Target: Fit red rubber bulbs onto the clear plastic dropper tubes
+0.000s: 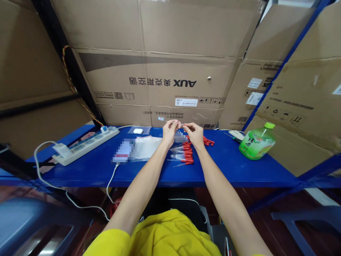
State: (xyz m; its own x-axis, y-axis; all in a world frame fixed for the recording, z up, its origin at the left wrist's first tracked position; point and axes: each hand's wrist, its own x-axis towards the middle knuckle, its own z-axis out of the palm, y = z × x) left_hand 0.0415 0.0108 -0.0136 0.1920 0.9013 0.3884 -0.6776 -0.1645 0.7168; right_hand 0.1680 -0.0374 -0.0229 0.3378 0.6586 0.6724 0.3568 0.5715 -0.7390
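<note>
Apparently the work is partway along: a row of clear sticks with red ends (188,155) lies on the blue table (226,170) between the forearms, seemingly finished, while plain clear sticks (180,137) and loose red caps (209,141) beyond look still to be joined. Above them, the left hand (171,129) and right hand (195,133) meet over a thin stick (181,124), fingertips pinched narrow on it, the right ones at its red end; whether that end is fully seated I cannot tell. Both hands partly hide the pieces behind them, and the left forearm overlaps the plastic bags (146,148). Further left are a blurred-out phone (124,151), a white case (137,131) and a power strip (87,145); a green bottle (258,143) stands well apart, right.
</note>
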